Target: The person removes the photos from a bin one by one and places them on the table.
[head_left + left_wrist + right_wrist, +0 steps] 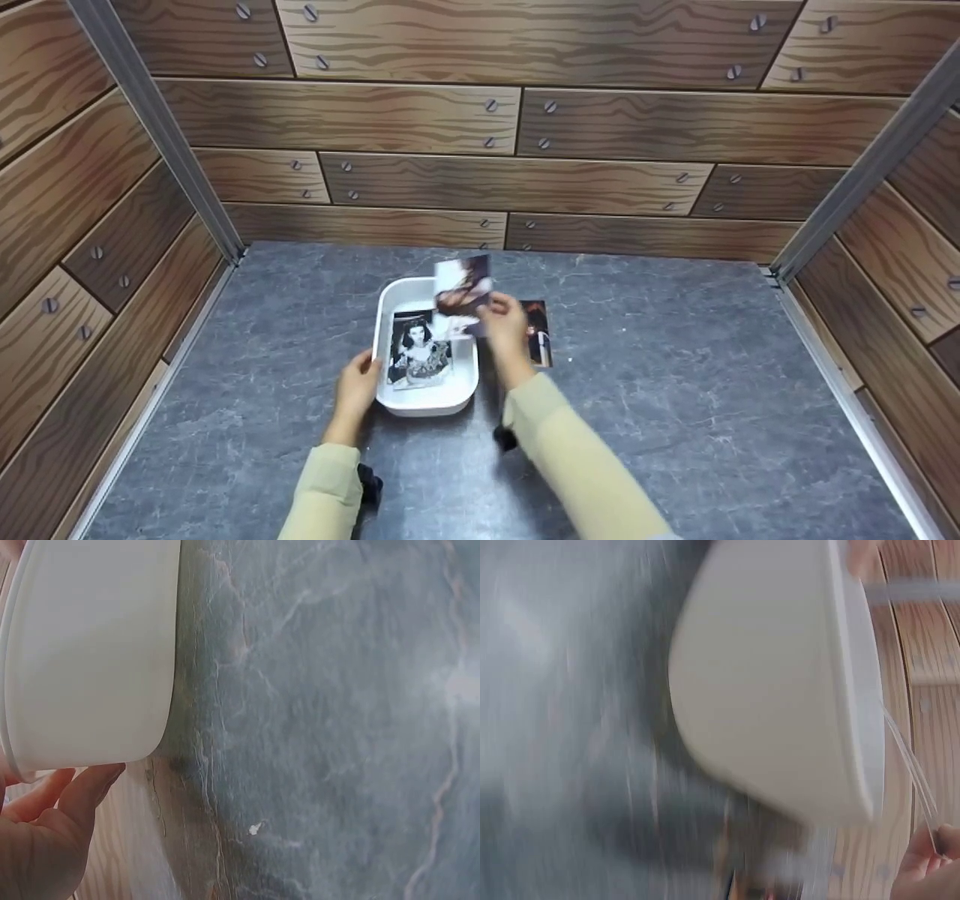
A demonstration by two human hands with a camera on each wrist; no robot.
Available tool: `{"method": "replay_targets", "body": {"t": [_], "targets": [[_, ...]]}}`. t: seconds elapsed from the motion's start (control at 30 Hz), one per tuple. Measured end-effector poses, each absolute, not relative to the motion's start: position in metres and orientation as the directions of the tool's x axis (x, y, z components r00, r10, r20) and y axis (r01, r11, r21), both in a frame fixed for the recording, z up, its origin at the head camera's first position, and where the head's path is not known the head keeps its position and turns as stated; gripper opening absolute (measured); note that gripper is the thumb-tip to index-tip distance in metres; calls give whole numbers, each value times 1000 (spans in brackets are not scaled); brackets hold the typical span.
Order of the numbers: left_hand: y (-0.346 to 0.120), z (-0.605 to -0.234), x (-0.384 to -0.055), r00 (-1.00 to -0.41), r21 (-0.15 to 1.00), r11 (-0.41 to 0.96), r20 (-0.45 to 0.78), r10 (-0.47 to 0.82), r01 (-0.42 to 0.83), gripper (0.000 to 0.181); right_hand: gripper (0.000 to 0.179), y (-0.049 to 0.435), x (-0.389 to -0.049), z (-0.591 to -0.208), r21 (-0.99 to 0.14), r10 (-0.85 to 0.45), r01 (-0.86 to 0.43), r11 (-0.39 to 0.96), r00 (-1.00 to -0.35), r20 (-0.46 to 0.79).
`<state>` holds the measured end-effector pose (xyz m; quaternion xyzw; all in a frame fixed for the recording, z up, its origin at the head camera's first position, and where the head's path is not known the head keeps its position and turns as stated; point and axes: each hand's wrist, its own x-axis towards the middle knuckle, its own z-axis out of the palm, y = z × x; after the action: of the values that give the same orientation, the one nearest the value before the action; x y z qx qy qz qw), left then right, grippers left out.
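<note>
A white plastic tub (pixel 427 406) stands on the grey tabletop with a black-and-white photo print (pixel 421 356) lying inside. My left hand (pixel 356 384) holds the tub's left side; the left wrist view shows the fingers (pixel 88 791) against its outer wall. Over the tub's far right part, my right hand (pixel 507 330) pinches colour photo prints (pixel 461 285) by their edge. From the right wrist view, these appear as a few thin sheets (pixel 911 761) fanned slightly apart above the rim. Another dark photo print (pixel 538 334) lies on the table right of the tub, partly hidden by the right hand.
Wood-patterned panels (pixel 420 180) close off the back and both sides. Metal posts (pixel 169 142) stand at the back corners. The marbled grey tabletop (pixel 675 390) extends to either side of the tub. The right wrist view is blurred.
</note>
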<state>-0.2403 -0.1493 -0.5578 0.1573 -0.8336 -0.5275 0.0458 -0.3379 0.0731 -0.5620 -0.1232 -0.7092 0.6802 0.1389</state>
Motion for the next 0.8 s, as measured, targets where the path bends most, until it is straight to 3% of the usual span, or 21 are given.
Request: {"method": "replay_targets", "body": {"t": [0.07,0.13,0.2,0.37,0.5,0.8], "targets": [[-149,-558,-240,-945,894,394,-88,-314,-214,40,26,103,-370,-602,-997,387,-80,14,-919,79],[-149,-559,-240,-946,895,392,-91,-310,-215,40,29,133,-386,-613,-1000,382,-12,6,-924,14],[-149,-559,-239,-948,896,391,-86,-307,-208,40,25,165,-403,-632,-998,402,-61,-17,-914,49],[-149,-558,-239,-949,897,391,-83,-305,-204,40,30,217,-376,-583,-999,465,28,-33,-885,-40],[-150,-556,-241,-949,894,399,-83,-305,-206,40,37,236,-339,-533,-981,543,189,30,-828,-143],[-148,-557,-241,-947,897,390,-84,-310,-207,40,40,275,-323,-549,-940,527,327,94,-818,-231]]}}
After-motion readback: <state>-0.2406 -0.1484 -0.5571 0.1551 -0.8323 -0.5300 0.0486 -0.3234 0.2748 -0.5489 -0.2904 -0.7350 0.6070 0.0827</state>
